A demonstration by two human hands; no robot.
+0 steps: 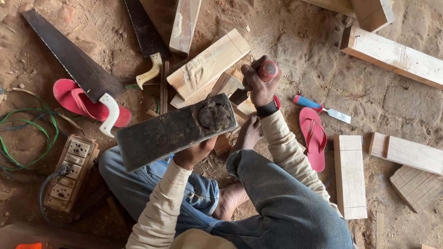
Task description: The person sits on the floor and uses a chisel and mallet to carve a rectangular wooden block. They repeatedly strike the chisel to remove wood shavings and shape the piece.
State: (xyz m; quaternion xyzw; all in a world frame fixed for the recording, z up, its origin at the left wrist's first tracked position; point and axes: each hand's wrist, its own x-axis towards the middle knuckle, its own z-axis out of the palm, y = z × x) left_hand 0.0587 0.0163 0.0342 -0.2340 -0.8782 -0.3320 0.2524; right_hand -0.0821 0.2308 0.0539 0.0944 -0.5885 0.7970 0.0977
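My left hand [194,154] is shut on a heavy dark wooden block [173,131], lifted level above my lap, with a worn, dented patch near its right end. My right hand [259,85], with a black wristband, grips a red-handled chisel [268,70] upright. Its blade [238,96] points down onto a small wood piece [224,84] among pale offcuts. My bare foot [249,133] rests against that wood pile, just below the chisel hand. The dark block hides part of the pile.
Two handsaws [76,62] [146,37] lie at upper left, one over a red flip-flop [74,99]. A switch board [71,173] and green wires [27,131] sit at left. At right are a blue-handled chisel [319,107], another red flip-flop [314,138] and several planks [350,175].
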